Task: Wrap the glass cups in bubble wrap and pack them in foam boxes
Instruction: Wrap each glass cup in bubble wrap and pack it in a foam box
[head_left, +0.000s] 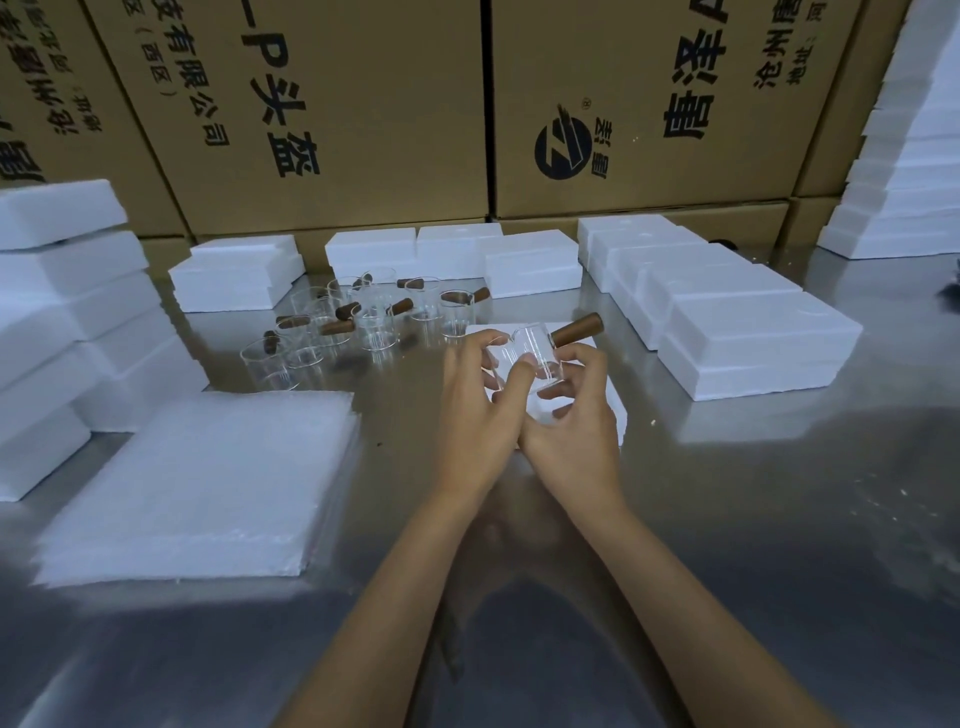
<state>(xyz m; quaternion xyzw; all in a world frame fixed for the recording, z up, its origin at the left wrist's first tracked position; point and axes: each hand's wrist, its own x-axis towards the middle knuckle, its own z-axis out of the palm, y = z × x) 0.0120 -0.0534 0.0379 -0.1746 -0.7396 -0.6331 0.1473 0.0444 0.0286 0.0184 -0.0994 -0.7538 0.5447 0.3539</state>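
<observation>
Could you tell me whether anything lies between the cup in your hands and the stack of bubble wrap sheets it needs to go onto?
Nothing visible does. Both hands, left hand and right hand, hold the glass cup above a white foam piece; the bubble wrap stack lies to its left across bare metal table.

The light around me is dim and cool, coming from above. My steel desk throws back soft, smeared glare, brightest at the right and far left. A dark shadow pools under my forearms at the near edge. The wide lens bows the cardboard cartons outward, and the corners look soft.
</observation>
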